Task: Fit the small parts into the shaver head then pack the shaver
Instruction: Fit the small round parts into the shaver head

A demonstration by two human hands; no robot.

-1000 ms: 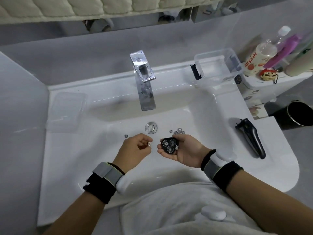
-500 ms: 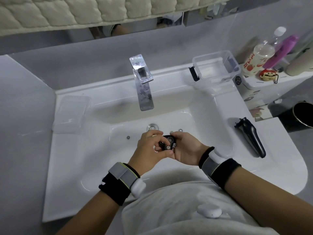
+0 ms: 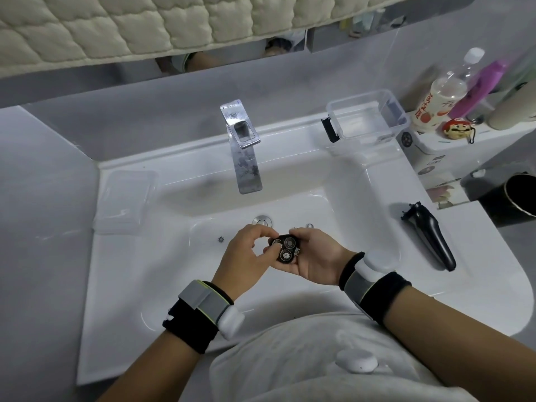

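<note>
Shaver head (image 3: 285,248) sitting cupped in the right hand (image 3: 314,258) over the white basin (image 3: 162,268), right fingers (image 3: 301,236) wrapping its far edge, three round sockets facing up. Left hand (image 3: 242,256) meeting it from the left, left fingers (image 3: 268,250) pinching down at the left socket; whether a small part is between them, impossible to tell. Lying loose on the basin floor: a tiny toothed cutter (image 3: 221,239) left of the hands, a small ring (image 3: 310,226) just beyond the right fingers, near the chrome drain (image 3: 262,220). Shaver body (image 3: 429,237) lying black on the white surface at the right, well apart from the hands. Standing behind: chrome faucet (image 3: 242,152), clear plastic box (image 3: 367,116) with a black latch, clear lid (image 3: 124,201) at the left. Bottles (image 3: 443,97) at the far right partly cut off by the frame edge. Quilted padding (image 3: 145,24) hanging across the top, covering most of the mirror.
</note>
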